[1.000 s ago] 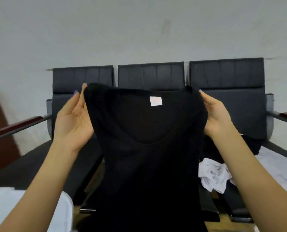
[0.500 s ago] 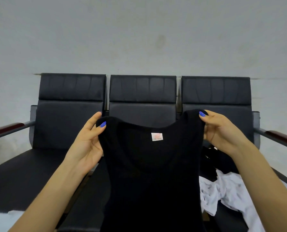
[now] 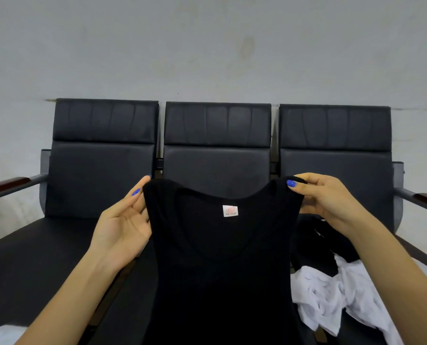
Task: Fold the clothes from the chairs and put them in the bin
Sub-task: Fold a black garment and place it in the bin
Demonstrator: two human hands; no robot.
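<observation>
Black top held up by both shoulder straps, fold not yet begun.

Nearest to me, my left hand (image 3: 122, 227) has its grip pinched on the left strap of the black tank top (image 3: 222, 265), and my right hand (image 3: 332, 200) has its grip clamped on the right strap; the garment hangs flat between them, label (image 3: 230, 210) facing me. Just beyond, on the right seat, a white garment (image 3: 332, 297) and a dark garment (image 3: 317, 240) lie crumpled, unfolded. Farther back stand the three black chairs (image 3: 102, 170) against the wall. No bin is in view. I judge the task early: this piece unfolded, at least two waiting.
</observation>
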